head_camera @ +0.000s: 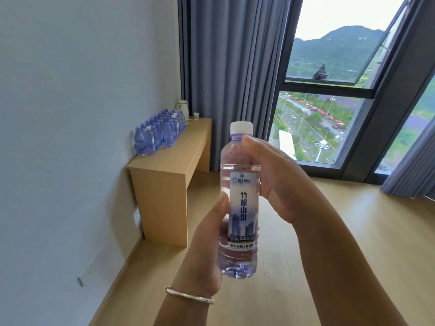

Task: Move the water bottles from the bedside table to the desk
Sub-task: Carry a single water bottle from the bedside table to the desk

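One water bottle (240,201) (white cap, upright) at frame centre — left hand (207,243) and right hand (270,175) both grip it, fingers curled round; bottle cluster (159,132) — too many to count — on one desk (179,151), centre left.

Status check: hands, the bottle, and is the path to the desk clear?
Both hands, left and right, grip one upright water bottle. Desk ahead, already carrying rows of bottles. Bare floor between, nothing blocking.

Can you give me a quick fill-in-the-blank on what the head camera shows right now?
1. Both hands hold one bottle with a ____ cap.
2. The other bottles stand in rows on the ____.
3. The bracelet sits on the ____ wrist.
4. The kettle stands at the desk's far end, beside the ____.

Missing: white; desk; left; curtain
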